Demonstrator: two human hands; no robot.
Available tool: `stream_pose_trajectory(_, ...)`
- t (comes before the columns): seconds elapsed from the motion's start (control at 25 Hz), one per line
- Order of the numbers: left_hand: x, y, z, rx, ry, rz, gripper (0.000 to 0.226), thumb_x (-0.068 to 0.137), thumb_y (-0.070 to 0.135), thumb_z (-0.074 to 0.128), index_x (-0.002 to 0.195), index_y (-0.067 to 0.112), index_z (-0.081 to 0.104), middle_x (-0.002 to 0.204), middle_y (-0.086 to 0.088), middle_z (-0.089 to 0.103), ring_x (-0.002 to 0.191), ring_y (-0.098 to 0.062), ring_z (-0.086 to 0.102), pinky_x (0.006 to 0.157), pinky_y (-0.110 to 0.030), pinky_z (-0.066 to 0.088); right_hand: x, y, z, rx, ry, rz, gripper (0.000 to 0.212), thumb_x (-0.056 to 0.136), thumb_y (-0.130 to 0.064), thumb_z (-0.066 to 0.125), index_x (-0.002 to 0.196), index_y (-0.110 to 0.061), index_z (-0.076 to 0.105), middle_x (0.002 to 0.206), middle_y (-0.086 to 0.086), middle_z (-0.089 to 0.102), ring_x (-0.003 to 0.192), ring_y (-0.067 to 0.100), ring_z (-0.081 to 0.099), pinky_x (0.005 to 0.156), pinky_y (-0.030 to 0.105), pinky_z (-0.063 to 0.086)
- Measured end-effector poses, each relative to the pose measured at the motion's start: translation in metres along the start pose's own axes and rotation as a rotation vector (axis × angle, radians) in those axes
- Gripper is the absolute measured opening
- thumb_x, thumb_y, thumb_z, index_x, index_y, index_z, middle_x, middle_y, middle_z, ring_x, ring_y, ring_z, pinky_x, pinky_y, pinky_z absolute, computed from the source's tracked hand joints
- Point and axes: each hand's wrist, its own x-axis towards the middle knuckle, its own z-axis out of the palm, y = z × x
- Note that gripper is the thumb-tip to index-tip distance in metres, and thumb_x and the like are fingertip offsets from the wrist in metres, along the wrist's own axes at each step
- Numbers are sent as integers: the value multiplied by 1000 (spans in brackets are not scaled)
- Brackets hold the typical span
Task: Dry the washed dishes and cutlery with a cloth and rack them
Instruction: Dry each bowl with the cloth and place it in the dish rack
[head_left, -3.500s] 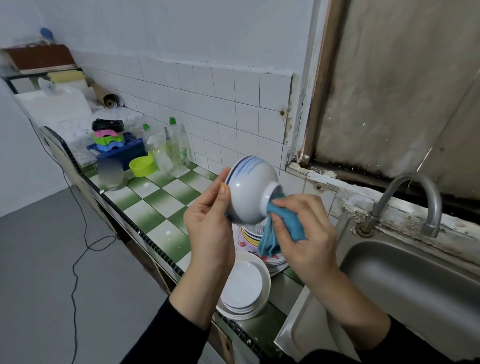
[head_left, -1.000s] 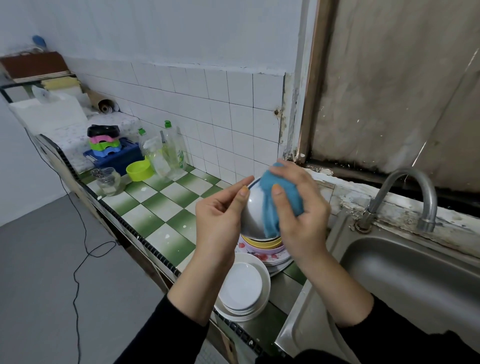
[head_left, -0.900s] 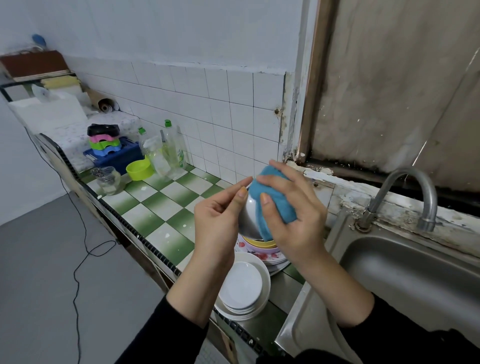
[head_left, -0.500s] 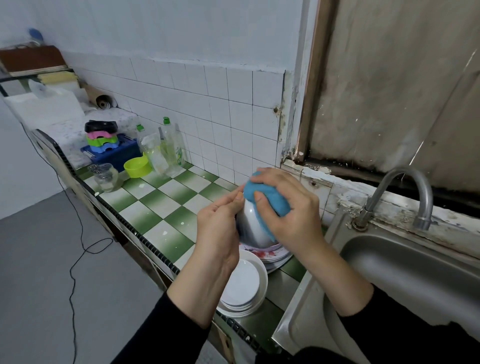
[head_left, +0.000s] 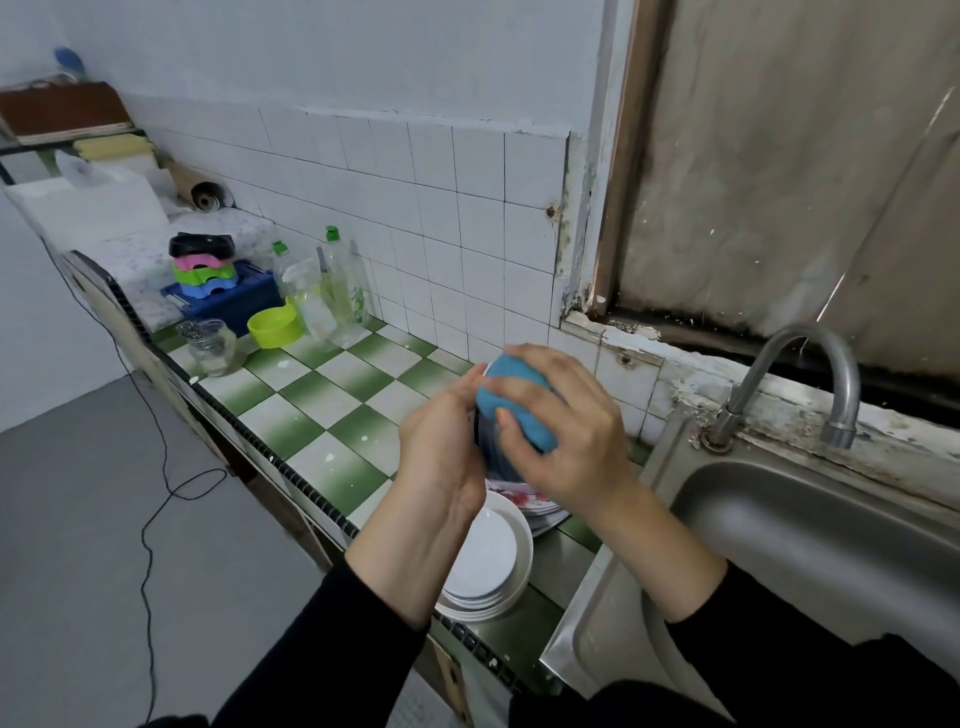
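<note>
My left hand (head_left: 441, 457) grips a white bowl (head_left: 491, 452) by its rim above the counter; most of the bowl is hidden between my hands. My right hand (head_left: 566, 436) holds a blue cloth (head_left: 511, 402) and presses it over the bowl. Below them a stack of white plates (head_left: 493, 566) sits at the counter's front edge. Behind that stack lies a pile of patterned dishes (head_left: 524, 501), mostly covered by my hands.
A steel sink (head_left: 810, 561) with a curved tap (head_left: 800, 364) is on the right. On the green checked counter (head_left: 322, 400) stand a glass jar (head_left: 210, 345), a lime bowl (head_left: 272, 327), detergent bottles (head_left: 340, 291) and a blue crate (head_left: 228, 306) holding coloured items. A black cable (head_left: 156, 483) trails on the floor.
Both hands and the bowl have dropped lower toward the dish pile, and the cloth has shifted over the top of the bowl. The view has tilted slightly.
</note>
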Motion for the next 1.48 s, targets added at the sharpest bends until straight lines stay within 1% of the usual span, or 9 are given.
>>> stream_pose_trajectory(0.28, 4, 5, 7, -116, -4, 132, 27, 95, 13, 54, 120, 5, 62, 128, -16, 62, 105, -27, 63, 86, -40, 53, -47, 8, 14, -33, 140, -103, 22, 96, -25, 52, 117, -20, 56, 147, 11, 37, 136, 38, 36, 107, 56, 36)
stream_pose_trajectory(0.4, 7, 4, 10, -139, -51, 137, 29, 93, 19, 57, 120, 9, 62, 131, -14, 61, 121, -29, 58, 94, -44, 50, -47, 0, 20, 198, 282, 121, 29, 101, -29, 43, 129, -27, 45, 157, 3, 23, 143, 35, 24, 114, 51, 27)
stream_pose_trajectory(0.52, 5, 5, 9, -142, -111, 178, 28, 88, 21, 61, 114, 10, 65, 126, -11, 64, 120, -28, 59, 103, -50, 45, -30, -13, 16, 488, 488, 412, 36, 100, -27, 42, 135, -30, 43, 146, -1, 42, 136, 30, 38, 111, 42, 35)
stream_pose_trajectory(0.6, 1, 10, 5, -75, -154, 244, 22, 81, 22, 62, 100, 13, 69, 108, -5, 71, 103, -22, 66, 95, -43, 51, -10, -15, 4, 693, 596, 706, 32, 92, -28, 46, 124, -28, 52, 128, -11, 59, 121, 20, 53, 103, 36, 45)
stream_pose_trajectory(0.76, -8, 14, 0, 205, -221, 523, 15, 78, 21, 64, 85, 23, 77, 86, 7, 75, 84, -6, 67, 77, -25, 55, 25, 1, -11, 808, 519, 1080, 26, 83, -29, 51, 105, -25, 64, 117, 6, 65, 107, 18, 62, 91, 32, 51)
stream_pose_trajectory(0.92, -10, 9, 2, 401, -219, 702, 23, 89, 1, 60, 93, 21, 72, 79, 16, 73, 80, 5, 65, 71, -11, 48, 36, 0, -14, 713, 372, 999, 22, 84, -28, 52, 102, -29, 64, 115, 1, 65, 107, 16, 61, 93, 32, 49)
stream_pose_trajectory(1.12, 1, -1, -1, 383, -169, 655, 20, 88, -1, 61, 96, 14, 72, 83, 8, 75, 79, -1, 67, 74, -16, 52, 16, -14, -6, 386, 158, 440, 27, 89, -21, 54, 116, -21, 60, 119, 1, 61, 115, 13, 56, 101, 27, 44)
stream_pose_trajectory(1.32, -1, -4, 0, 341, -162, 608, 19, 89, 3, 61, 94, 17, 72, 83, 12, 75, 77, 3, 66, 64, -11, 49, 38, 14, 1, 647, 377, 1076, 21, 91, -14, 55, 91, -31, 68, 97, -11, 68, 95, 7, 62, 86, 29, 48)
stream_pose_trajectory(1.48, -3, 0, 4, 268, -141, 629, 22, 87, -2, 62, 97, 16, 71, 88, 9, 75, 86, -2, 68, 81, -18, 54, 44, -7, 3, 433, 276, 676, 22, 88, -18, 55, 107, -19, 66, 110, -5, 66, 105, 6, 60, 93, 23, 47)
